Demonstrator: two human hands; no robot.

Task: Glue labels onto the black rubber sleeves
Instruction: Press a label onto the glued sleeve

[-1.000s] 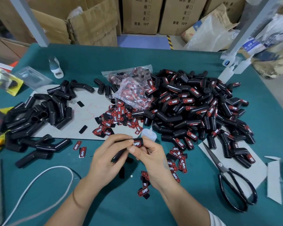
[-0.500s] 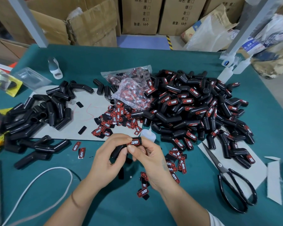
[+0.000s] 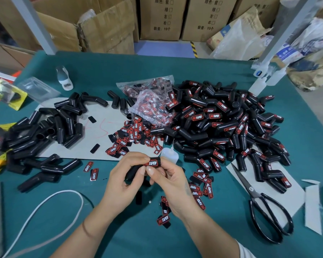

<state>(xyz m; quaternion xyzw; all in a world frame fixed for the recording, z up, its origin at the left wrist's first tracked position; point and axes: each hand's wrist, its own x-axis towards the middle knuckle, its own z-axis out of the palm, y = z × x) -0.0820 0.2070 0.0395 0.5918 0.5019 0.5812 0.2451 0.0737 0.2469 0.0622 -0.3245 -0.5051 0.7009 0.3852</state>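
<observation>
Sleeve (image 3: 138,170), black rubber, one item in hand: held above the teal surface (image 3: 119,235) at lower centre of the frame, long axis running from lower left up to upper right, with the labelled end uppermost. Label (image 3: 153,162), red and black, lettered TAPER, sits on that upper end facing the camera. Left hand (image 3: 125,185): fingers curled round the lower body of the sleeve from the left, thumb laid along its top edge beside the label. Right hand (image 3: 168,183): thumb and forefinger pinching the labelled end from below and right, thumb tip just under the label; this hand is the nearer to the label and, by judgement, the one to press it flat. Both wrists enter from the bottom of the frame, forearms converging. Unlabelled sleeves (image 3: 45,131): heap at centre left. Labelled sleeves (image 3: 231,127): large heap at centre right. Loose labels (image 3: 132,136): scattered just above the hands, with more at lower right of them. Glue bottle (image 3: 169,155): small, translucent, just beyond the right hand. Scissors (image 3: 263,207): lower right, lying apart.
</observation>
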